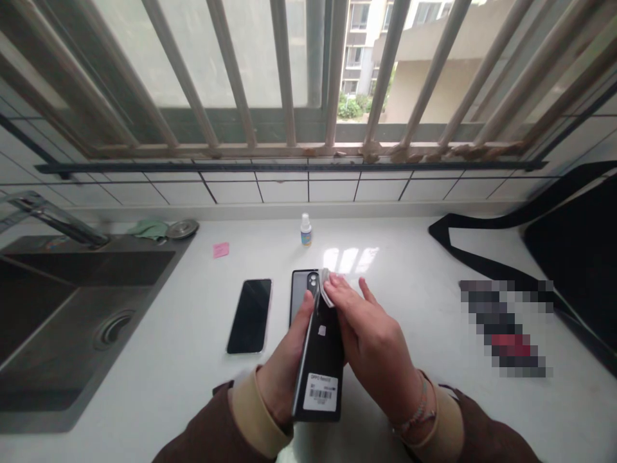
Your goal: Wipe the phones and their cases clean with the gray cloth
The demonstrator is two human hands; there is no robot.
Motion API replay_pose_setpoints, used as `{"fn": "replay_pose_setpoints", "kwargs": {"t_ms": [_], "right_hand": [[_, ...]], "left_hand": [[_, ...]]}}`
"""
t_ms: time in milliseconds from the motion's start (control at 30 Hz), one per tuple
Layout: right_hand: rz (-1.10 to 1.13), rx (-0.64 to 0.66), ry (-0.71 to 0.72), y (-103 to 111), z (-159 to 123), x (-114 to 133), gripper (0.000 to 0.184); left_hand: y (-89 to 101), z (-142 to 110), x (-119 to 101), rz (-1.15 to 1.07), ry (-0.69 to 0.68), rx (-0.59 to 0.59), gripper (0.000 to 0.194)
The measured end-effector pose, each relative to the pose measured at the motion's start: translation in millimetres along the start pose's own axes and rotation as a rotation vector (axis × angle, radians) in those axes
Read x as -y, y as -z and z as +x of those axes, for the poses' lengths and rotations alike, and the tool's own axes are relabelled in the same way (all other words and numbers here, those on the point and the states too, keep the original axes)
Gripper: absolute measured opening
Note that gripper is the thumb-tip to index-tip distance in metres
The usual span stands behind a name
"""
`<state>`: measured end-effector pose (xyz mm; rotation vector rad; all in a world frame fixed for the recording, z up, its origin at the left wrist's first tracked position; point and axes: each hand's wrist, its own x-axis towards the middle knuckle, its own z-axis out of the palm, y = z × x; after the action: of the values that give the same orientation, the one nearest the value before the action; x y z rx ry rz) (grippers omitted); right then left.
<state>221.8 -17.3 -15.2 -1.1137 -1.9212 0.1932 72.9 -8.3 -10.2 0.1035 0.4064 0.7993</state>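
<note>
Countertop, white [400, 360]: one bottle [305, 230] at twelve o'clock; two phones [249, 316], apparently, lying flat; left hand [284, 368] gripping a third phone [319, 379]; right hand [373, 337] pressing one pale cloth [328, 289] on it.

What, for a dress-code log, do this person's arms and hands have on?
Brown sleeves cover both arms: the left sleeve ends in a wide cream cuff, and the right sleeve ends in a matching cuff. A thin woven bracelet circles the right wrist. The left hand and right hand are bare, without gloves.
</note>
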Motion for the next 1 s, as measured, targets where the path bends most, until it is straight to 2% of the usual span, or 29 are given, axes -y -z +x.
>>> {"fn": "replay_pose_setpoints", "kwargs": {"t_ms": [100,167,300,400,500,667,833,900,1000], "right_hand": [[0.06,0.105,0.132,-0.7,-0.5,4.8,0.05],[0.116,0.198,0.264,0.7,-0.5,8.2,0.046],[0.17,0.394,0.548,7.3,1.4,12.4,0.038],[0.128,0.415,0.575,9.8,2.6,9.7,0.036],[0.04,0.357,0.465,7.1,2.1,2.6,0.042],[-0.104,0.214,0.229,1.0,0.8,-7.9,0.053],[-0.032,0.115,-0.038,4.3,4.8,-16.8,0.052],[0.046,0.108,-0.205,6.4,8.4,-22.3,0.045],[0.117,0.039,-0.453,8.0,14.7,-36.4,0.034]], "left_hand": [[-5.2,3.3,-4.2,0.011,0.0,-0.001,0.076],[-9.1,2.5,-11.2,-0.012,-0.005,-0.08,0.086],[-18.0,-5.9,-27.8,-0.084,-0.192,-0.298,0.074],[-19.6,-10.6,-35.1,-0.109,-0.3,-0.369,0.065],[-15.2,-9.1,-36.0,-0.12,-0.308,-0.328,0.062],[-9.2,-1.2,-27.2,-0.142,-0.127,-0.233,0.056],[-14.1,2.1,-19.2,-0.138,-0.019,-0.191,0.046],[-19.0,2.2,-19.9,-0.117,0.0,-0.214,0.048],[-27.0,1.7,-23.9,-0.061,0.016,-0.385,0.052]]}}
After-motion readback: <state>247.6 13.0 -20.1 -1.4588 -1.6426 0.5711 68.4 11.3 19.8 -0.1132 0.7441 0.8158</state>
